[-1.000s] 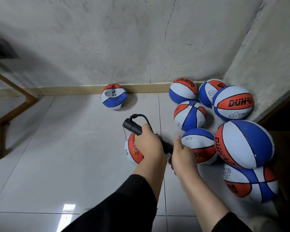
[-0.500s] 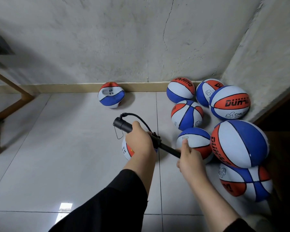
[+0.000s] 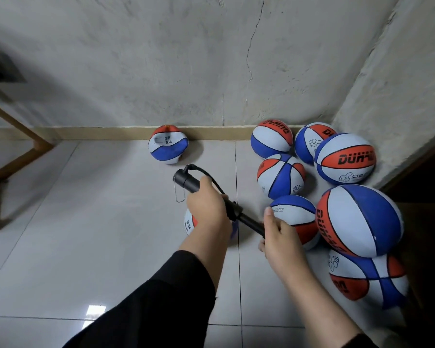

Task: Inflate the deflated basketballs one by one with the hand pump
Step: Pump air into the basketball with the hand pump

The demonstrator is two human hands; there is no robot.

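One ball is on the pump right now, so we judge ourselves mid-stroke on a single basketball, with the rest waiting their turn. Starting at nine o'clock, a wooden rail [image 3: 15,156] angles down to the floor [image 3: 86,247], and bare tile runs from it to our arms: the widest free room in view. At about eleven o'clock a sagging, deflated ball [image 3: 168,144] leans on the baseboard [image 3: 86,133], likely a later candidate. At centre, our left hand [image 3: 207,209] wraps round the barrel of the hand pump [image 3: 189,183], whose hose loops down behind the knuckles toward the ball being filled [image 3: 190,222], mostly hidden under that hand; we cannot see the needle. Our right hand [image 3: 279,237] grips the handle end with the rod drawn out, so the next move calls for a straight push along the barrel while the left hand holds steady and the hose stays unkinked. From one to four o'clock, the round balls [image 3: 359,219] crowd the wall corner [image 3: 377,116], just beside our right wrist; there is little elbow room there.
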